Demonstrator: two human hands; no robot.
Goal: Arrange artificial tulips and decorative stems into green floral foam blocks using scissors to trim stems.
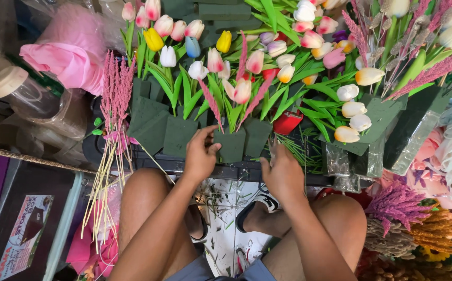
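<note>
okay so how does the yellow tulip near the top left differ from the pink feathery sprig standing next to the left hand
The yellow tulip is a smooth, closed, rounded bud; the pink feathery sprig is a thin, fuzzy spike. The tulip has broad green leaves under it, while the sprig shows a bare stem. The tulip stands farther from the left hand; the sprig rises just above its fingers. Both stand in dark green foam blocks.

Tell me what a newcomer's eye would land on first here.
First, the mass of tulips in pink, yellow, white and orange, standing in dark green foam blocks across the top. Next, the two bare hands at the middle: the left hand grips a foam block with its fingers, the right hand rests beside it. A bundle of pink plume stems hangs at the left.
</note>
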